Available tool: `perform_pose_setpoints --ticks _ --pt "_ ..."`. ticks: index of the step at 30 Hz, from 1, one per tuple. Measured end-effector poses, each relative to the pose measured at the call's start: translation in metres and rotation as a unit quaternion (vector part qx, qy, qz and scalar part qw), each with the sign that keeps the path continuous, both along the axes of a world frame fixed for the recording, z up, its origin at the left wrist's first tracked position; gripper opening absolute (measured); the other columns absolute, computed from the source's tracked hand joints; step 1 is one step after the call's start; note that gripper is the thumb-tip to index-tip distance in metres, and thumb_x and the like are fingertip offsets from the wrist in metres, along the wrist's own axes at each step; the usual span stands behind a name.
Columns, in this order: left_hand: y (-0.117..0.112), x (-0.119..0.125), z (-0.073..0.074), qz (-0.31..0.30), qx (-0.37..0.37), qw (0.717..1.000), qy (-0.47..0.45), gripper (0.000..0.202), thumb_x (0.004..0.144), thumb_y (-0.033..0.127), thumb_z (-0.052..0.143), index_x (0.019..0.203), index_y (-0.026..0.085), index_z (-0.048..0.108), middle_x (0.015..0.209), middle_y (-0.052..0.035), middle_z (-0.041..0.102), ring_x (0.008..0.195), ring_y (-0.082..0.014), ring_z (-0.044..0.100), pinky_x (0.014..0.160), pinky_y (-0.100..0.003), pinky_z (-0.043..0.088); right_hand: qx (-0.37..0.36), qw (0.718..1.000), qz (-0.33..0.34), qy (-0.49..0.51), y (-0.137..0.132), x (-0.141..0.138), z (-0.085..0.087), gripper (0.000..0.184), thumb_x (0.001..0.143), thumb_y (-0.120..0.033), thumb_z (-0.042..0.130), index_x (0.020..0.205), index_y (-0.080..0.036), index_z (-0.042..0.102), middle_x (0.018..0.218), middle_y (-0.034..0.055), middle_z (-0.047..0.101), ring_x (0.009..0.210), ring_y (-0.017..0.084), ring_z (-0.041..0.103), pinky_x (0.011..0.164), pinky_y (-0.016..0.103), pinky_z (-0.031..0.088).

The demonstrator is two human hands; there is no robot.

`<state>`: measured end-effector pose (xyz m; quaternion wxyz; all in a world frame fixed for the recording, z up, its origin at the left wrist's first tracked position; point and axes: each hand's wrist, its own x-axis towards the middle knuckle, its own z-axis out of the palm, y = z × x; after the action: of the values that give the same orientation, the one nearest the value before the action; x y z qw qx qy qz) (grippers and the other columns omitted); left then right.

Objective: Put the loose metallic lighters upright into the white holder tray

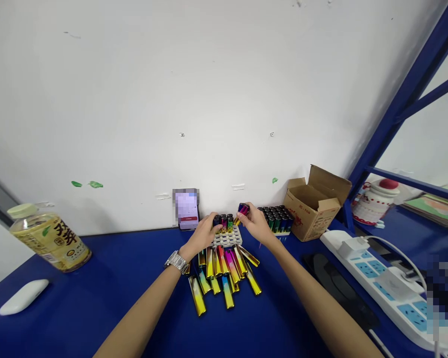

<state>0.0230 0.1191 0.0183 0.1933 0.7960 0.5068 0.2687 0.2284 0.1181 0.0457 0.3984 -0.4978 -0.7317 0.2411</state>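
Iridescent pink, blue and gold, one lighter (242, 211) sits pinched in the fingertips of the right hand (257, 224), held tilted just above the far right corner of a white grid tray (227, 237). The tray stands near the far edge of the blue bench (97, 298), close to the wall. Several lighters already stand upright in its back cells, and the held lighter hangs just beside them, on their right.

At the tray's far left corner the left hand (203, 236) lies curled, fingertips resting on the tops of those standing lighters (224, 221); whether it actually grips one I cannot tell. A metal watch (176, 261) sits on that wrist.

Just nearer than the tray, between the two forearms, a heap of loose lighters (224, 271) in gold, yellow and pink lies flat on the bench, fanned out and overlapping.

To the right of the right hand, a second tray of dark lighters (278, 219) stands full, and beside it an open cardboard box (313, 206). Further right, a white power strip (381, 281) runs along the right edge, with a black pad (336, 288) between it and the right forearm.

Toward the left edge lie a tea bottle (50, 236) on its side and, nearer, a white mouse (22, 297). A phone (186, 209) leans against the wall behind the left hand.
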Motion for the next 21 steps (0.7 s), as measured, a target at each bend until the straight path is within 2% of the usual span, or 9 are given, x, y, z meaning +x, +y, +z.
perform_pose_setpoints --ticks 2,3,5,7,10,13,16,19,21 --pt "0.0 0.0 0.002 0.003 -0.002 1.0 -0.001 0.034 0.091 0.033 0.041 0.12 0.016 0.046 0.099 -0.0114 0.063 0.087 -0.0251 0.06 0.077 -0.037 0.048 -0.048 0.997 0.062 -0.018 -0.008 0.007 0.01 0.02 0.083 -0.036 0.051 0.087 -0.017 0.054 0.061 -0.0022 0.055 0.056 0.014 0.053 0.057 0.025 0.04" --pt "0.0 0.0 0.003 0.004 -0.001 1.0 -0.003 0.032 0.09 0.031 0.042 0.119 0.017 0.047 0.097 -0.0105 0.062 0.085 -0.0244 0.06 0.074 -0.036 0.048 -0.098 0.989 0.105 -0.042 -0.012 0.011 0.014 0.018 0.081 -0.035 0.054 0.081 -0.017 0.054 0.055 -0.0037 0.052 0.052 0.014 0.052 0.055 0.024 0.039" --pt "-0.002 0.0 0.005 0.007 0.004 1.0 -0.008 0.029 0.09 0.029 0.043 0.116 0.018 0.048 0.096 -0.0095 0.062 0.083 -0.0236 0.06 0.072 -0.035 0.047 -0.187 0.964 0.166 -0.093 -0.019 0.017 0.018 0.019 0.077 -0.034 0.058 0.07 -0.018 0.051 0.046 -0.0054 0.047 0.046 0.013 0.049 0.051 0.024 0.037" --pt "-0.003 0.001 0.006 0.012 0.009 1.0 -0.012 0.029 0.09 0.029 0.043 0.116 0.017 0.049 0.098 -0.0099 0.062 0.084 -0.0233 0.06 0.073 -0.034 0.047 -0.237 0.938 0.2 -0.156 -0.024 0.02 0.018 0.025 0.073 -0.033 0.062 0.058 -0.019 0.048 0.038 -0.0058 0.043 0.042 0.013 0.046 0.05 0.024 0.035" --pt "-0.004 0.001 0.008 0.013 -0.008 1.0 -0.006 0.032 0.089 0.032 0.044 0.117 0.017 0.048 0.096 -0.0094 0.062 0.083 -0.0232 0.06 0.073 -0.034 0.046 -0.246 0.93 0.184 -0.202 -0.026 0.022 0.013 0.03 0.072 -0.033 0.061 0.052 -0.019 0.044 0.036 -0.0058 0.04 0.04 0.012 0.044 0.049 0.024 0.033" --pt "-0.006 0.001 0.008 0.01 -0.038 0.999 0.002 0.035 0.09 0.035 0.043 0.119 0.016 0.048 0.088 -0.0075 0.062 0.076 -0.023 0.06 0.069 -0.034 0.047 -0.222 0.947 0.099 -0.21 -0.024 0.025 0.006 0.025 0.073 -0.034 0.059 0.057 -0.018 0.048 0.047 -0.0039 0.046 0.047 0.013 0.047 0.049 0.024 0.032" --pt "-0.008 0.001 0.009 0.006 -0.041 0.999 0.002 0.037 0.09 0.037 0.041 0.12 0.016 0.047 0.092 -0.0087 0.063 0.078 -0.0233 0.061 0.07 -0.034 0.047 -0.205 0.937 0.04 -0.28 -0.022 0.029 0.002 0.016 0.07 -0.029 0.058 0.061 -0.017 0.055 0.057 0.0 0.053 0.053 0.014 0.051 0.05 0.024 0.031" --pt "-0.01 0.001 0.01 0.008 -0.051 0.999 0.001 0.041 0.09 0.039 0.042 0.123 0.016 0.045 0.101 -0.011 0.063 0.087 -0.0251 0.061 0.077 -0.038 0.048 -0.202 0.912 0.067 -0.352 -0.023 0.032 0.001 0.012 0.066 -0.026 0.059 0.058 -0.017 0.056 0.055 0.0025 0.056 0.053 0.017 0.054 0.049 0.025 0.031" --pt "-0.01 0.001 0.01 0.001 -0.052 0.999 -0.01 0.043 0.088 0.041 0.046 0.125 0.018 0.045 0.113 -0.0128 0.06 0.102 -0.0272 0.058 0.086 -0.04 0.046 -0.192 0.911 0.103 -0.351 -0.025 0.033 0.003 0.012 0.066 -0.027 0.061 0.06 -0.017 0.057 0.054 0.0026 0.058 0.055 0.017 0.056 0.049 0.024 0.033"
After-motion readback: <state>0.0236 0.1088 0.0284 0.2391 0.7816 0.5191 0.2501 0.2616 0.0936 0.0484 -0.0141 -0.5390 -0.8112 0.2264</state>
